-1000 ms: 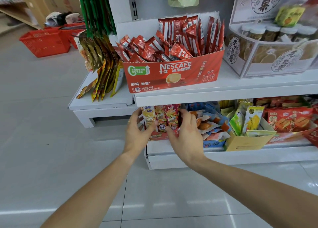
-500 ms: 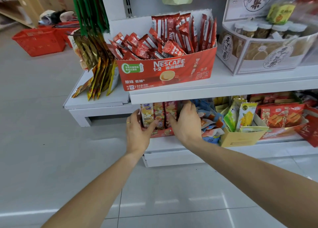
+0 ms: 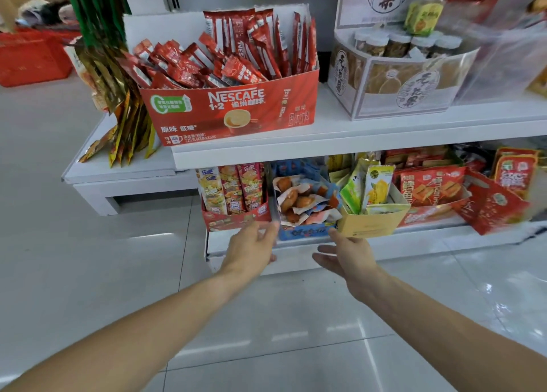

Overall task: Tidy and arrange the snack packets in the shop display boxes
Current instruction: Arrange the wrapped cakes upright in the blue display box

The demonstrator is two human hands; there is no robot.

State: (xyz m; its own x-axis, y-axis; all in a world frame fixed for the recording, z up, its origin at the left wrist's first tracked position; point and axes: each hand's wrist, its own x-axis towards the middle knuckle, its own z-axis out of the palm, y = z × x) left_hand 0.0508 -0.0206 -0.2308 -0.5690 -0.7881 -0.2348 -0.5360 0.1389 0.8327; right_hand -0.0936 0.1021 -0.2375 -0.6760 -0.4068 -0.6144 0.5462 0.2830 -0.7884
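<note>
Snack packets (image 3: 305,202) in the blue display box (image 3: 305,232), lower shelf, centre of frame: jumbled, lying at all angles, some spilling over the front lip. Likely the next box to sort. Left of it, touching, the red box (image 3: 233,218) holds its packets (image 3: 231,188) upright in a neat row, so that one looks done. Right of the blue box, a yellow box (image 3: 373,221) with green-yellow packets (image 3: 367,185) leaning, then red packs (image 3: 432,185) slumped further right.

Left hand (image 3: 251,248) low centre, fingers loosely extended toward the seam between red and blue boxes, holding nothing; tips blurred, contact with the box front can't be told. Right hand (image 3: 346,254) just below the blue box's right corner, palm turned inward, fingers relaxed and spread, empty. The two hands flank the blue box, probably to square it or start on its contents.

Lower shelf (image 3: 414,245) edge white, just behind the hands. Upper shelf (image 3: 355,134) carries a Nescafe box (image 3: 233,110), upper centre, sachets half toppled. Grey floor tiles (image 3: 266,332) fill the bottom.
</note>
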